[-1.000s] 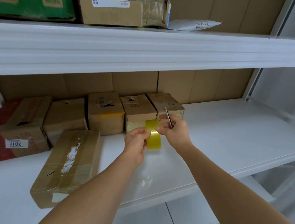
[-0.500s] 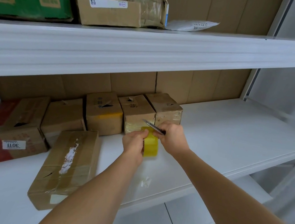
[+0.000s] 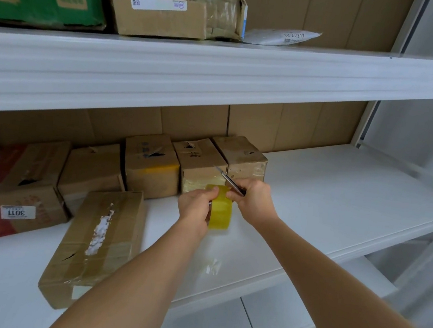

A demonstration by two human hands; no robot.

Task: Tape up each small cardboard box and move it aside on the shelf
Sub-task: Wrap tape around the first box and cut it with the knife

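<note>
**Hands hold tape roll and cutter in front of the box row**

Left hand point(image 3: 196, 207) grips the yellow tape roll point(image 3: 221, 211), fingers curled round its left side and thumb up at the rim. Right hand point(image 3: 254, 200) touches the roll's right side and pinches a slim metal cutter point(image 3: 228, 179), whose tip slants up and left from the roll toward the boxes.

Taking the roll as the landmark: it is held upright over the white shelf point(image 3: 327, 204). Just behind it stands a row of small cardboard boxes, the nearest being the taped box point(image 3: 200, 168) directly behind and the end box point(image 3: 241, 153) behind and right. Further left along the row sit a box with a yellow patch point(image 3: 149, 165) and a plain box point(image 3: 92, 167). Left and nearer than the roll, a flat taped carton point(image 3: 96, 247) lies on the shelf. Far left sits a red-and-brown box labelled 3011 point(image 3: 15, 193).
</note>
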